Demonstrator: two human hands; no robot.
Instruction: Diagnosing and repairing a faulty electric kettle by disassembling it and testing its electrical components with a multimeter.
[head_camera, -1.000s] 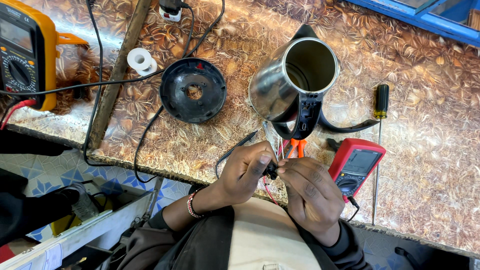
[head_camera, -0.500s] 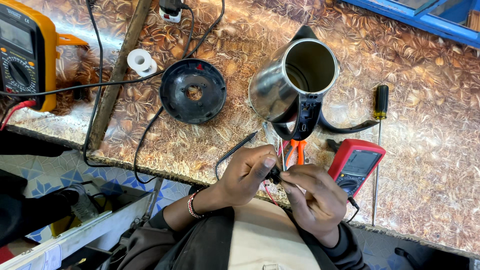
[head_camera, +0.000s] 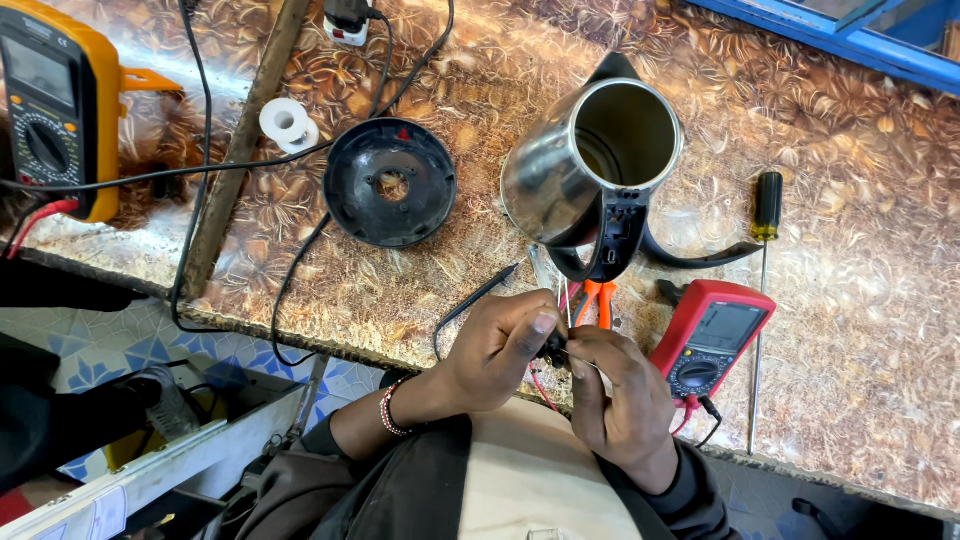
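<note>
A small dark part (head_camera: 553, 347) is sitting at the counter's (head_camera: 880, 330) near edge, both hands pinching it — left hand (head_camera: 497, 350) and right hand (head_camera: 625, 405) fingers pressing together. Just beyond are lying orange-handled pliers (head_camera: 598, 300), a steel kettle (head_camera: 590, 165) and a red multimeter (head_camera: 712, 338).

Repair workshop: multimeters (head_camera: 55, 105), screwdriver (head_camera: 765, 240), opened kettle (head_camera: 590, 165) on workbench (head_camera: 880, 330).

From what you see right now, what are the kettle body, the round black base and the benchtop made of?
The open-topped silver kettle body looks like polished stainless steel: it mirrors the bench pattern. The round black kettle base seems moulded plastic, matte with ribs and a centre hole. The brown leaf-patterned benchtop looks like glossy printed laminate or vinyl, judging by its sheen; which one is unclear.
</note>
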